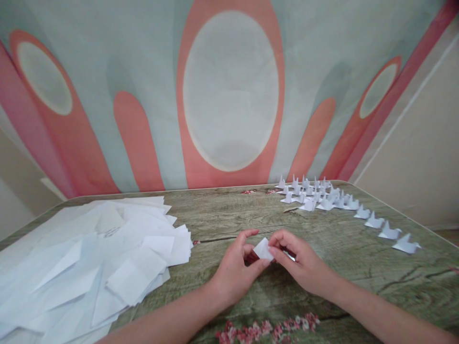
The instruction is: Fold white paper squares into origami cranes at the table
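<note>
A small folded piece of white paper [263, 249] is held between my two hands, just above the table at front centre. My left hand [235, 263] pinches its lower edge with the thumb, while the index finger arches up and away. On the other side, my right hand [300, 260] grips the paper's right corner between thumb and fingertips. The fingers partly cover the folds, so the layers behind cannot be made out.
Loose white paper sheets [138, 274] lie in a wide heap on the left of the wood-patterned table [215, 217]. Several folded paper cranes [327, 203] stand in rows at the back right, one line running toward the right edge. A patterned backdrop [231, 91] rises behind.
</note>
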### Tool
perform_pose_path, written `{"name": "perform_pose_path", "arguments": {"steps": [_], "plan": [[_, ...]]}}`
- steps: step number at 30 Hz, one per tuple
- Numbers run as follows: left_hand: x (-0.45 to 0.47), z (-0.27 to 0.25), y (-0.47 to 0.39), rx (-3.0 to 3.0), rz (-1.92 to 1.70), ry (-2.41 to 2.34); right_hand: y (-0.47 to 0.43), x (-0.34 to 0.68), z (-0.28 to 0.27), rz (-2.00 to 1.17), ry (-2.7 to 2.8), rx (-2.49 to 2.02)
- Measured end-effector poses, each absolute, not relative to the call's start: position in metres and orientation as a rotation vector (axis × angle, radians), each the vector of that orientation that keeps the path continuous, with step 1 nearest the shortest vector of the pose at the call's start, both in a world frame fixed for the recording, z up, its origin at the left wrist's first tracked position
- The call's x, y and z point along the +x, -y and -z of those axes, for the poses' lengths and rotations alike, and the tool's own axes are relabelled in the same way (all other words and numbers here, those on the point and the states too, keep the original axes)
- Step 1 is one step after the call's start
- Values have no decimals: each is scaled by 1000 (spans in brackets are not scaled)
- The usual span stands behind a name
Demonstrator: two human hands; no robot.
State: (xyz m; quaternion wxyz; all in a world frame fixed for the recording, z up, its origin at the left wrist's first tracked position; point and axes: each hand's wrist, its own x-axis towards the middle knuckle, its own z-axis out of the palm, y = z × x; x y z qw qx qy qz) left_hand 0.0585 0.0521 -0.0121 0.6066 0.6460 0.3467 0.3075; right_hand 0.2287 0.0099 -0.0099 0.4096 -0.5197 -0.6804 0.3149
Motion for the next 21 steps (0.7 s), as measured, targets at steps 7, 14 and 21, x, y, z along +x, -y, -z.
{"name": "perform_pose_path", "arguments": {"steps": [7,14,21], "plan": [[57,10,-54,1496,-691,-796,-19,237,8,-775,1840,-1235],[53,13,-61,1727,-591,-857,-24,246,9,-872,1816,-1295],[44,7,-57,2562,-622,-876,-28,243,16,-670,1906,-1373]]}}
